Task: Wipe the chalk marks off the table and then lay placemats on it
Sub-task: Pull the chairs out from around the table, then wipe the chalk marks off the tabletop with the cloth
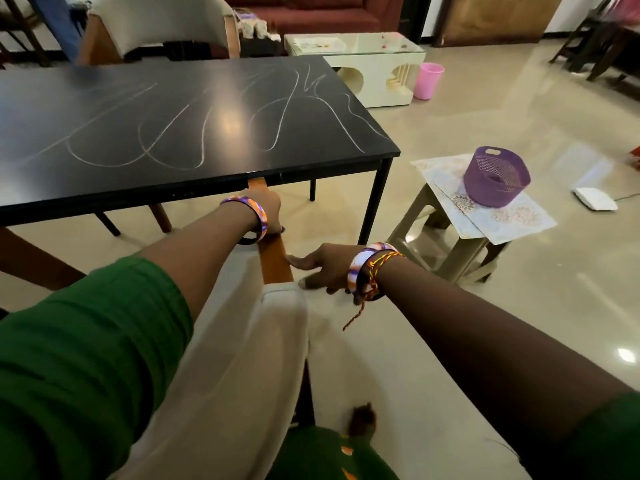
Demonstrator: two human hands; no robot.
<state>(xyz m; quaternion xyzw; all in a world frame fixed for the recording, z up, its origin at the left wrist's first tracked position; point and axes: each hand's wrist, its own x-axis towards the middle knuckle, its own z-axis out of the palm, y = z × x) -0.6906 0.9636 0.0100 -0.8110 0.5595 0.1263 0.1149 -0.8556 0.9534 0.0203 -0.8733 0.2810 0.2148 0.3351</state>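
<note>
Glossy beige floor is reflecting light around a black counter (194,109) whose top is carrying looping white chalk marks (180,133) from edge to edge. Patterned placemats (498,209) are lying on a plastic stool (450,247) off the counter's right corner, with a purple basket (497,176) sitting on them. A chair (273,258) with a wooden arm and white back is standing between the person and the counter. The left hand (266,209) is gripping the chair's arm just below the counter edge; the right hand (322,268) is resting loosely, fingers extended, on the chair back.
</note>
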